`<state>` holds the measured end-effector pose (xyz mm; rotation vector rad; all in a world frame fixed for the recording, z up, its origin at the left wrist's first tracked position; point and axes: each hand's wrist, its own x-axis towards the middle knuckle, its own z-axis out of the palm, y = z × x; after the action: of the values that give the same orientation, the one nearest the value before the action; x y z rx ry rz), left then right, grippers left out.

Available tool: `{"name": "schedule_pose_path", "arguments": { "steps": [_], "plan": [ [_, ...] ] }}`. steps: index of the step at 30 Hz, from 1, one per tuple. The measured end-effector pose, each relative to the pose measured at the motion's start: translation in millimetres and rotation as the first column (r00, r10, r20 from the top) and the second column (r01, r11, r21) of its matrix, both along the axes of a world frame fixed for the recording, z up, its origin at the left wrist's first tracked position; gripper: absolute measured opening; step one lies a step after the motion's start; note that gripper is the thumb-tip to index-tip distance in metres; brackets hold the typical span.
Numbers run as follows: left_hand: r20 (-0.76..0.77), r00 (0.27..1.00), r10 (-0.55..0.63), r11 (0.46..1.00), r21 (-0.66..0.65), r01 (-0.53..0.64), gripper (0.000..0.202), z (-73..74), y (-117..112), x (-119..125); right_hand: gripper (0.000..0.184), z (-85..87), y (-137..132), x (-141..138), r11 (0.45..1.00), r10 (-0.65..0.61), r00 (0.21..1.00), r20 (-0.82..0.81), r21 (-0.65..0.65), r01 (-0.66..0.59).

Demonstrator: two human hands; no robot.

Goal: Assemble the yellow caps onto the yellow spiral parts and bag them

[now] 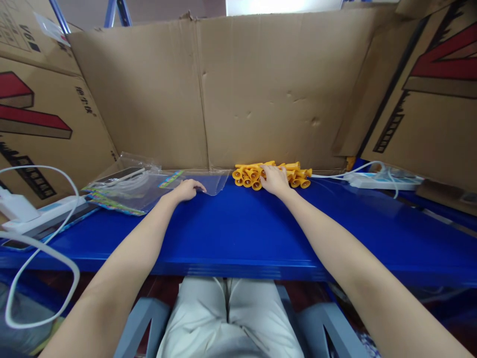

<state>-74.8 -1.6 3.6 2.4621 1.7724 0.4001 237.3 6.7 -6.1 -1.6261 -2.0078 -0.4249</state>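
Observation:
A pile of small yellow plastic horns (253, 175), several with flared ends facing me, lies at the back of the blue table against the cardboard. On top of it rests my right hand (275, 179), fingers spread and touching the horns; no horn is clearly gripped. My left hand (187, 190) lies on the near edge of a clear plastic bag (216, 183) with a colourful printed strip. Its fingers are loosely bent and apart, and I see nothing clamped between them. More clear bags (126, 191) with bright printed edges spread out to the left of that hand.
Cardboard walls (276, 89) enclose the back and sides of the blue tabletop (238, 233). At left, a white power strip (44, 214) carries a plug and a looping white cable (72, 273). Another power strip (383, 181) sits at the right back.

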Motion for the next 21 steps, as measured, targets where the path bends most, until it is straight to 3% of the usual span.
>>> {"name": "schedule_pose_path", "arguments": {
  "steps": [9, 13, 17, 21],
  "plan": [
    [0.093, 0.989, 0.111, 0.993, -0.040, -0.108, 0.031, -3.3, 5.7, -3.1, 0.046, 13.8, -7.6, -5.0, 0.981, 0.124, 0.981, -0.150, 0.168, -0.099],
    [0.022, 0.987, 0.161, 0.987, -0.019, -0.160, 0.027, -2.8, 2.7, 1.7, 0.047, 14.1, -10.9, -20.2, 0.953, 0.289, 0.932, -0.217, 0.155, -0.260],
    [-0.071, 0.974, 0.217, 0.976, 0.026, -0.216, 0.028, -1.0, -1.3, 6.7, 0.046, 5.1, -11.7, -37.1, 0.837, 0.545, 0.819, -0.181, 0.063, -0.543],
    [-0.112, 0.956, 0.269, 0.963, 0.060, -0.264, 0.028, -0.4, -1.5, 6.4, 0.047, -0.5, -18.1, -47.0, 0.753, 0.613, 0.773, -0.163, -0.175, -0.634]
  ]
}}
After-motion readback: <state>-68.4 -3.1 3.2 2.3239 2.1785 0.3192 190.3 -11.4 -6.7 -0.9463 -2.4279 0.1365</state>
